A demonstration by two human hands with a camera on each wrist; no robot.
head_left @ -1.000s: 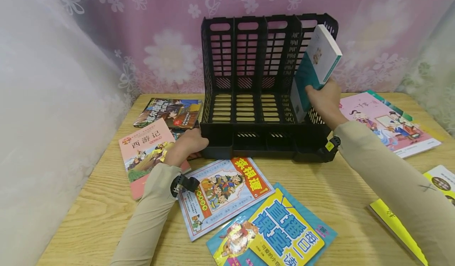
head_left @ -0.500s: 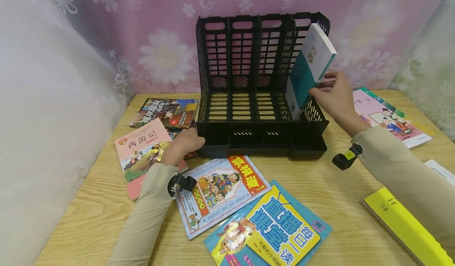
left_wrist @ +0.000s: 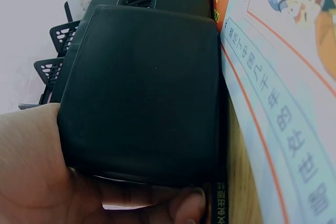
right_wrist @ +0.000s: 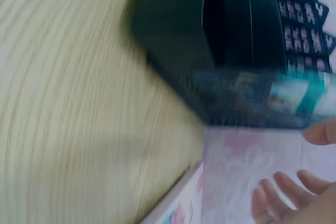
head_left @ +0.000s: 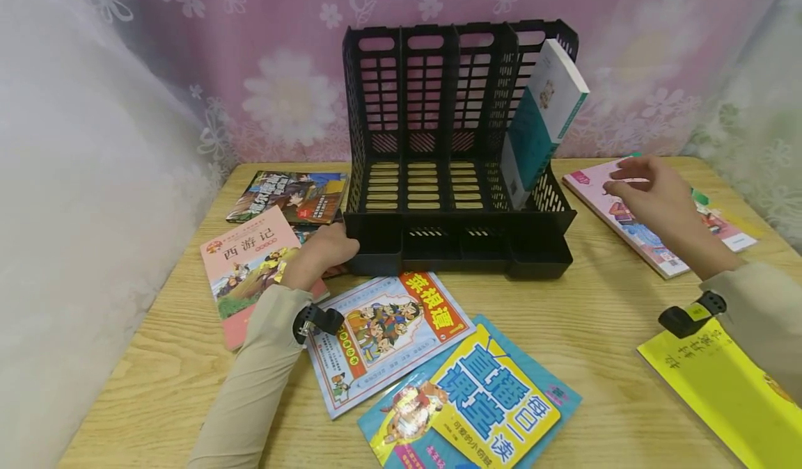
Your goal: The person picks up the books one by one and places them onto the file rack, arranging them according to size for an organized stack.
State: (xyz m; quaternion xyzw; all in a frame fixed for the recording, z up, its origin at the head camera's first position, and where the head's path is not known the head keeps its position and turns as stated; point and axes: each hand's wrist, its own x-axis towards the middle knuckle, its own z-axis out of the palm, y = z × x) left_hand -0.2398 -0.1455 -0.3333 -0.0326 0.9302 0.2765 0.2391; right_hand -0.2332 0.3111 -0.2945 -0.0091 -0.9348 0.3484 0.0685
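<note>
A black desktop book rack with several upright compartments stands at the back of the table. In its rightmost compartment a white and teal book leans upright. My left hand grips the rack's front left corner; the left wrist view shows the thumb side against the black box-like end and fingers curled along its lower side. My right hand is in the air to the right of the rack, over a pink picture book. Its fingers are spread apart from the thumb, holding nothing, as the right wrist view also shows.
Left of the rack lie a dark comic-style book and a salmon-pink book. In front are a light blue book and a teal and yellow book. A bright yellow book lies beneath the right forearm.
My right hand has let go of the white and teal book and moved right, towards the pink book. The book stays leaning in the rack. My left hand keeps its place on the corner.
</note>
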